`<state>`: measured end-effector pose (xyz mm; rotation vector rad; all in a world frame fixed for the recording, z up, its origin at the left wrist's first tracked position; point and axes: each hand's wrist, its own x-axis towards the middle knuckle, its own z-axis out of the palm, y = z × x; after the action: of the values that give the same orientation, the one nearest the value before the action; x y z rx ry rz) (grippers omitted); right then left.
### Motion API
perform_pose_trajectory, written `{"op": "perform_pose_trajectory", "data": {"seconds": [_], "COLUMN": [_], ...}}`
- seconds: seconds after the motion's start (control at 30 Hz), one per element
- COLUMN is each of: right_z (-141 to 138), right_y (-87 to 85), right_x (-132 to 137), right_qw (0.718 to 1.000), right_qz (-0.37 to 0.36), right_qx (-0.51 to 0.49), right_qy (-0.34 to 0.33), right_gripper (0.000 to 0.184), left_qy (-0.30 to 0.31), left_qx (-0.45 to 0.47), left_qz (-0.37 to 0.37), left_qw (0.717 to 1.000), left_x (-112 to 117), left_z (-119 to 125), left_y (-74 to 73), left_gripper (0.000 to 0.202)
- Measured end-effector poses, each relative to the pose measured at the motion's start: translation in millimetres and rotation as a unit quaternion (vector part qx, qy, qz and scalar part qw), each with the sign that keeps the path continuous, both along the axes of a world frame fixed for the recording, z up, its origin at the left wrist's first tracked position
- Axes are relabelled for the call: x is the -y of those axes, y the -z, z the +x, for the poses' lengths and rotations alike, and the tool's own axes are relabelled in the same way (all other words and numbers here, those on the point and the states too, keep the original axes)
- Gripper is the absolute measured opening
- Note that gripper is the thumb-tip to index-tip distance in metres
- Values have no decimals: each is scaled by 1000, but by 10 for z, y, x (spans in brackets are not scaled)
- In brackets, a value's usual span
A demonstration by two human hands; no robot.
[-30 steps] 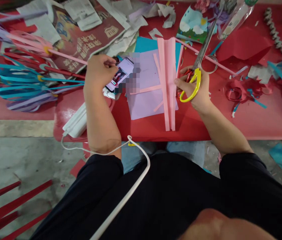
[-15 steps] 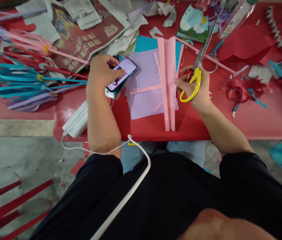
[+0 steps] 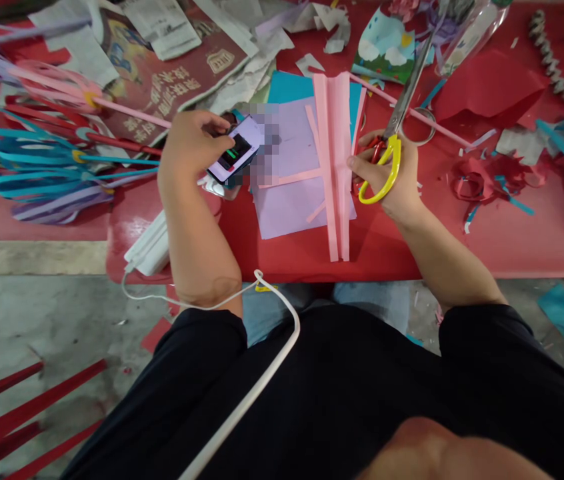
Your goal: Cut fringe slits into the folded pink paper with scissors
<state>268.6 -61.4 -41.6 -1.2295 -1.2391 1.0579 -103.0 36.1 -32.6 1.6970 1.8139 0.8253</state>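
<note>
My left hand [image 3: 192, 140] is over a phone [image 3: 233, 155] with a lit screen, its thumb and forefinger apart at the phone's left side. The phone is tilted on something whitish, and blurred blocks hide its right end. My right hand [image 3: 397, 173] is closed around scissors [image 3: 394, 175] with yellow-rimmed handles, their blades pointing away and up. Beside that hand's fingertips stands a long folded pink paper strip [image 3: 333, 167], lying across purple paper [image 3: 282, 213] and blue paper [image 3: 289, 85]. Thinner pink strips [image 3: 295, 179] lie around it.
Paper-strip bundles in pink [image 3: 62, 83] and blue [image 3: 37, 157] spread at the left. Newspaper [image 3: 162, 83] and scraps cover the back. A clear bottle [image 3: 475, 33] and red paper [image 3: 492, 90] are on the right. A white cable [image 3: 262, 373] crosses my front from a white power bank-like box [image 3: 149, 247].
My left hand has drawn back a little to the left, its thumb off the middle of the screen. The phone has shifted slightly left and its screen shows a darker picture.
</note>
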Motion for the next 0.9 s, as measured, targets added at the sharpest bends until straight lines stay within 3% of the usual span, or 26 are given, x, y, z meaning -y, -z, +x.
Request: {"op": "perform_pose_trajectory", "data": {"seconds": [0.23,0.4,0.57,0.67,0.77,0.83,0.9], "right_z": [11,14,18,23,30,34,37], "right_y": [65,54,48,42,47,63,86], "right_x": [-25,-14,-18,-14,-9,-12,-19], "right_qw": [1000,1000,1000,1000,1000,1000,1000], "right_qz": [4,8,5,8,5,4,7], "right_qx": [-7,-14,-22,-25,-20,-13,-6], "right_qy": [-1,-10,-10,-13,-12,-15,-14], "right_gripper": [58,57,61,60,59,58,58], "left_qy": [101,-8,-15,82,206,221,194], "left_qx": [36,41,50,71,63,58,47], "left_qz": [-4,1,1,43,59,57,44], "left_qw": [994,999,999,993,975,972,979], "left_x": [-209,-337,-363,-291,-157,-61,23], "left_z": [-361,-317,-310,-336,-270,-186,-109], "left_y": [304,451,485,388,159,-16,-162], "left_gripper": [34,36,40,36,49,53,49]}}
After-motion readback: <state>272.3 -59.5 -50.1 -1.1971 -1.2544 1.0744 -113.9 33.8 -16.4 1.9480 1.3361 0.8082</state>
